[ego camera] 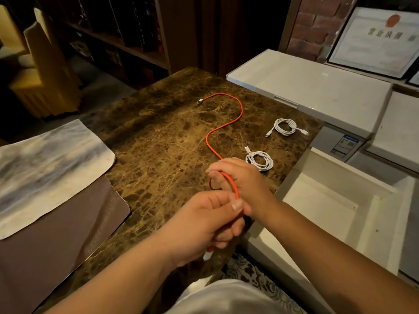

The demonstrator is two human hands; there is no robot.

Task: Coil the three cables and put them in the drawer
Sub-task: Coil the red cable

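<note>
Brown marbled stone table carries all three cables. Open white drawer at 3 o'clock looks empty. Long red cable is mostly uncoiled: S-curve, long axis 12 to 6, plug end at 11. Two white coiled cables at 2 o'clock look done. Right hand grasps the first red loop; left hand pinches the near end. My read: two of three coiled, none stowed.

Both bare forearms reaching forward, left hand closed in a pinch with thumb on top, right hand just beyond it, palm down, fingers curled, wrists nearly touching
</note>
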